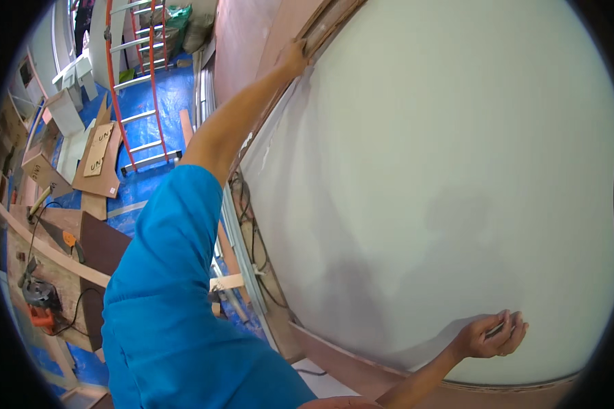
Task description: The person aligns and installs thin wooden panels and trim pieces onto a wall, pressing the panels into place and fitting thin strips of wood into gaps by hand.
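Observation:
A large smooth pale off-white panel [389, 170] fills the right side, with my shadow on it. My left hand [295, 58], at the end of an outstretched arm in a blue sleeve, is closed at the brown wooden edge [324, 34] along the panel's upper left; its fingertips are small and partly hidden. My right hand [491, 335] is in front of the panel's lower right part, palm up with curled fingers. Something small and dark shows between those fingers, too small to name. A brown wooden strip [361, 358] runs along the panel's bottom.
An orange stepladder [140, 116] stands on blue sheeting [174, 88] at the far left. Nearer are cardboard pieces [99, 157], a wooden worktable [68, 286] with a corded power tool [41, 296], metal channels [239, 252], and a dark cable [256, 238] beside the panel.

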The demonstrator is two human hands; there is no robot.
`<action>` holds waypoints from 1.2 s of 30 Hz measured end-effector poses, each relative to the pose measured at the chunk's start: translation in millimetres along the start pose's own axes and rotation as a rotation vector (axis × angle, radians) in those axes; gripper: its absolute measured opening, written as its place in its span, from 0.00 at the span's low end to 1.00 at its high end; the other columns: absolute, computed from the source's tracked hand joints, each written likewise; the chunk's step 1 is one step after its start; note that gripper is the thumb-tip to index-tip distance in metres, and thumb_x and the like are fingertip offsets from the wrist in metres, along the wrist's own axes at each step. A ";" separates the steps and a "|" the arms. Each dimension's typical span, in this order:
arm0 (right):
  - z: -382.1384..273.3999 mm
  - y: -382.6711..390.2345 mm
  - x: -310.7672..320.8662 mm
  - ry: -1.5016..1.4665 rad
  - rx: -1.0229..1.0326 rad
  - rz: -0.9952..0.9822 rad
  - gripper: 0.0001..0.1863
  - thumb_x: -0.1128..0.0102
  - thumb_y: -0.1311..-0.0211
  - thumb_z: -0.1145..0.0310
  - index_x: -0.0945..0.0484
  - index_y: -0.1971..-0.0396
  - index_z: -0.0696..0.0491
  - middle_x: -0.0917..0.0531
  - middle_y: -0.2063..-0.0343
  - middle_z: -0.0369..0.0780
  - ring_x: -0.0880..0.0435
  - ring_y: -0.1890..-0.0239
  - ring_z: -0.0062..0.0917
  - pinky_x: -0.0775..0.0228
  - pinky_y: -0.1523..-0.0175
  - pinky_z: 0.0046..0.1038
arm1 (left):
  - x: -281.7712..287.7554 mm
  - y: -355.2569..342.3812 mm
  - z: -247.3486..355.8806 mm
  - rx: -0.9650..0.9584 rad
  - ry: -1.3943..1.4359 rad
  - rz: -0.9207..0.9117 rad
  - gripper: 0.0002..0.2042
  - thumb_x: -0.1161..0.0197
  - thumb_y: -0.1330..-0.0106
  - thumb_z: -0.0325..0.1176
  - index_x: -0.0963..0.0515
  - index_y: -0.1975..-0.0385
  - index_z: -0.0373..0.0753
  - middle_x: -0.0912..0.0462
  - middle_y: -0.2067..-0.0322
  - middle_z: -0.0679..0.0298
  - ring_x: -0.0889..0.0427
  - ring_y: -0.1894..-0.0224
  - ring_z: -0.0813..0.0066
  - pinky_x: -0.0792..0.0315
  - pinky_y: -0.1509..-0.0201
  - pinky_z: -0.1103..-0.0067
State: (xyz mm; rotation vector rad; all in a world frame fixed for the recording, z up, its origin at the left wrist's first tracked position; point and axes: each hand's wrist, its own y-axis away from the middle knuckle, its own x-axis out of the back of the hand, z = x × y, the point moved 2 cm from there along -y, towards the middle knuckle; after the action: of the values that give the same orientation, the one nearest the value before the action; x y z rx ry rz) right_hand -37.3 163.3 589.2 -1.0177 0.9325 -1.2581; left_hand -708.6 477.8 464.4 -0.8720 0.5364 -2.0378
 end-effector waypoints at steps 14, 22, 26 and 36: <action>-6.5 -3.9 0.3 0.038 0.042 0.001 0.06 0.43 0.35 0.86 0.21 0.63 0.61 0.25 0.48 0.44 0.21 0.42 0.37 0.15 0.45 0.32 | -26.0 -86.1 -73.0 -0.131 -0.088 -0.278 0.17 0.29 0.46 0.36 0.20 0.61 0.32 0.15 0.65 0.43 0.17 0.63 0.47 0.25 0.55 0.62; 1.3 0.5 3.7 0.135 0.063 -0.037 0.05 0.41 0.35 0.85 0.20 0.63 0.61 0.25 0.48 0.45 0.18 0.46 0.32 0.14 0.48 0.27 | -20.1 -75.5 -1.0 -0.233 -0.153 -0.106 0.12 0.32 0.47 0.34 0.21 0.67 0.33 0.15 0.65 0.42 0.15 0.60 0.44 0.24 0.56 0.57; 4.9 3.5 -7.6 0.083 0.040 -0.007 0.03 0.39 0.35 0.83 0.20 0.64 0.61 0.25 0.49 0.45 0.18 0.45 0.31 0.13 0.52 0.26 | 12.7 -87.4 12.5 -0.258 -0.122 -0.052 0.10 0.33 0.45 0.33 0.21 0.67 0.34 0.15 0.67 0.41 0.15 0.61 0.43 0.24 0.56 0.56; 4.7 3.9 -5.6 0.094 0.007 -0.010 0.03 0.40 0.34 0.84 0.20 0.63 0.63 0.25 0.49 0.45 0.19 0.43 0.34 0.13 0.51 0.27 | -25.5 -71.2 -8.5 -0.222 0.041 0.033 0.07 0.39 0.43 0.28 0.22 0.66 0.34 0.16 0.69 0.42 0.17 0.65 0.43 0.26 0.60 0.56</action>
State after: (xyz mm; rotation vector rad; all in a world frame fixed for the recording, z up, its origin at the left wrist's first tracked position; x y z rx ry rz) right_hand -32.2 169.5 586.9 -0.9657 0.9946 -1.3261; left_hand -742.1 539.3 494.2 -0.9463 0.8061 -1.9956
